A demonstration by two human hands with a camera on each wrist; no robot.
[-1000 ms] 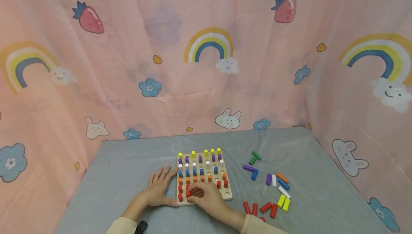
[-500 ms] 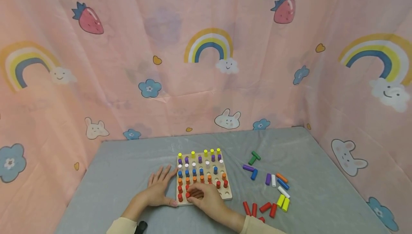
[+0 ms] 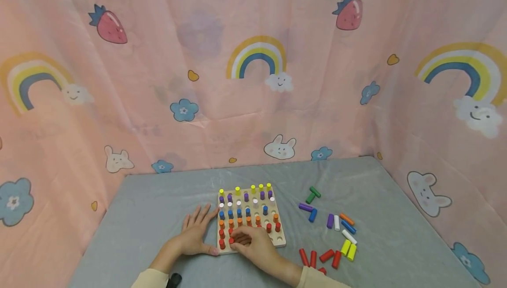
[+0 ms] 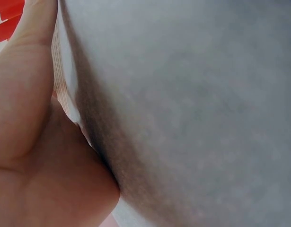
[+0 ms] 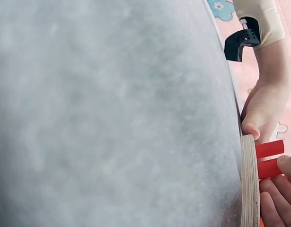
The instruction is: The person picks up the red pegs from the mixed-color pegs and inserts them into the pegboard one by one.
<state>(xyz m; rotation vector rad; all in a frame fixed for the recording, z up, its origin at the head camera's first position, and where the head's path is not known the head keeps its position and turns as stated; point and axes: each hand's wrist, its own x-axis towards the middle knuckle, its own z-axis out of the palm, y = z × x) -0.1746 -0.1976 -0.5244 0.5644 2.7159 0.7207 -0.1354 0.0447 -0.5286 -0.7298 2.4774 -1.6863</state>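
In head view, a red peg [image 3: 231, 241] stands upright at seven o'clock on the pegboard [image 3: 274, 236]. The right hand [image 3: 255, 245], nearer, extends toward nine o'clock, fingers pinching it. The left hand [image 3: 195, 236], fingers extended, touches the board's nine-o'clock edge.

Left sleeve [image 3: 151, 278]: cream, plain, long, of smooth cloth; ending short of the wrist, with soft creasing toward the hem in the right wrist view. Right sleeve [image 3: 320, 278]: matching cream, equally plain, likewise ending short of the wrist. Black fitting [image 5: 240, 43], worn by the hem at the left: angular, bent like a hook, with a broad, squared-off lower end; small dots or perforations [image 5: 248, 37] on one face, hard to tell which; slim pale pin or screw [image 5: 243, 22] near the top. Left hand [image 3: 194, 237]: bare, five-fingered. Right hand [image 3: 255, 245]: bare.
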